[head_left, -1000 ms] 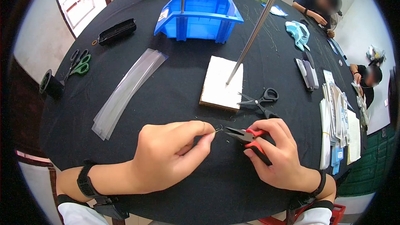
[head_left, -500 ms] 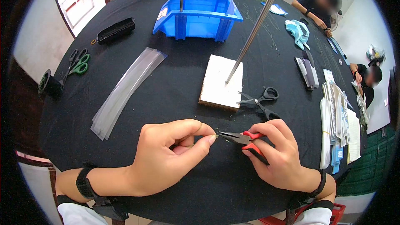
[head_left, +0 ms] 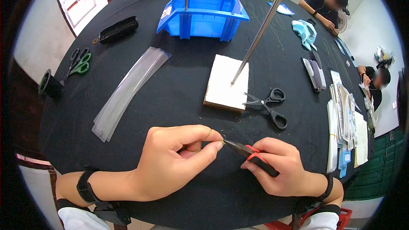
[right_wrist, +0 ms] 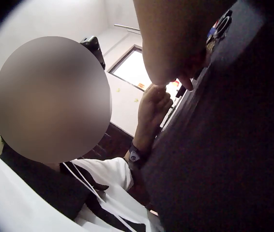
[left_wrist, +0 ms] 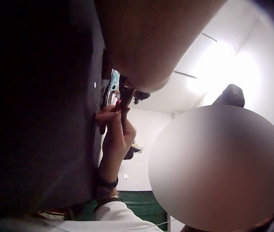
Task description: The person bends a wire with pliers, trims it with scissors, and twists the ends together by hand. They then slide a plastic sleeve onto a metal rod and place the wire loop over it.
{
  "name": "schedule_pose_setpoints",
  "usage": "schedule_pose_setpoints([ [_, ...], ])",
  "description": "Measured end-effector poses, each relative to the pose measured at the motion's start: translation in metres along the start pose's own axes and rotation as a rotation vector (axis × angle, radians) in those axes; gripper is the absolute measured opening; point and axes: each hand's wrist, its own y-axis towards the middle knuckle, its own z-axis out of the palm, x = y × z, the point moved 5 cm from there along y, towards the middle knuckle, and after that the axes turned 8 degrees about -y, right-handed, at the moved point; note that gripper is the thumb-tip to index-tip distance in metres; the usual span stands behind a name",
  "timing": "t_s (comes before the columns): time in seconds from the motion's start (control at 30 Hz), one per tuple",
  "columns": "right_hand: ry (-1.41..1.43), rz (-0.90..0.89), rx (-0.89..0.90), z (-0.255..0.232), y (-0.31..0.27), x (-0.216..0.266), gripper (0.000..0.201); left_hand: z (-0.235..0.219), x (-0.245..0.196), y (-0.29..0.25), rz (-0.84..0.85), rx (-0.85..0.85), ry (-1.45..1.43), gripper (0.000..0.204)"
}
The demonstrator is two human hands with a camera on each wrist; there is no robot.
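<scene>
My left hand [head_left: 177,164] pinches a tiny hook between thumb and index finger; the fingertips hide most of it. A fine thread loops round that index finger. My right hand [head_left: 281,166] grips needle-nose pliers [head_left: 237,146] with red and black handles, the handles squeezed close together. The pliers' narrow tips meet the left fingertips at the hook, and I cannot tell whether they grip it. In the left wrist view the right hand [left_wrist: 117,133] shows beyond the dark forearm. The right wrist view shows the left hand [right_wrist: 154,106] with its fingers curled.
Black scissors [head_left: 266,103] lie beside a white-topped block [head_left: 223,81] holding a metal rod [head_left: 260,38]. Behind stands a blue bin [head_left: 204,27]. Clear plastic sleeves [head_left: 128,98] lie left, near green-handled scissors [head_left: 83,65]. A stapler [head_left: 314,72] and packet stacks [head_left: 341,123] lie right.
The pliers have moved left, from apart to the left fingertips, and their jaws have come together. The right hand has lowered and turned, uncovering the black scissors' handle. The left hand keeps its pinch.
</scene>
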Motion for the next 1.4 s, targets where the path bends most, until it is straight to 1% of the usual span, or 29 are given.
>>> schedule_pose_setpoints([
  [0.1,0.103,0.084,0.068,0.000,-0.001,-0.003,0.016,0.000,0.004,0.001,-0.073,0.005,-0.057,0.008],
  [0.2,0.148,0.134,0.000,-0.002,0.000,-0.007,0.015,0.000,0.005,0.001,-0.105,0.007,-0.080,0.008],
  [0.23,0.115,0.133,0.002,-0.002,0.000,-0.007,0.015,0.000,0.006,0.001,-0.105,0.005,-0.081,0.008],
  [0.33,-0.123,0.078,-0.047,-0.009,0.005,-0.003,0.017,-0.001,0.006,0.001,-0.123,0.014,-0.079,0.008],
  [0.37,-0.200,0.071,-0.015,-0.009,0.005,-0.004,0.020,-0.002,0.005,0.001,-0.133,0.018,-0.076,0.009],
  [0.47,-0.296,0.045,-0.018,-0.010,0.006,-0.002,0.024,-0.002,0.007,0.002,-0.138,0.014,-0.102,0.009],
  [0.57,-0.380,-0.007,-0.003,-0.011,0.008,0.002,0.035,-0.001,0.008,0.002,-0.185,0.037,-0.161,0.009],
  [0.67,-0.420,-0.019,-0.027,-0.010,0.008,0.004,0.041,0.001,0.011,0.003,-0.238,0.058,-0.231,0.009],
  [0.97,-0.466,-0.039,0.009,-0.008,0.007,0.005,0.033,0.002,0.014,0.002,-0.287,0.087,-0.260,0.009],
  [1.27,-0.403,-0.102,-0.037,-0.007,0.006,0.002,0.022,0.002,0.012,0.002,-0.273,0.092,-0.217,0.008],
  [1.4,-0.368,-0.042,-0.025,-0.005,0.003,0.001,0.021,0.001,0.011,0.003,-0.232,0.083,-0.172,0.007],
])
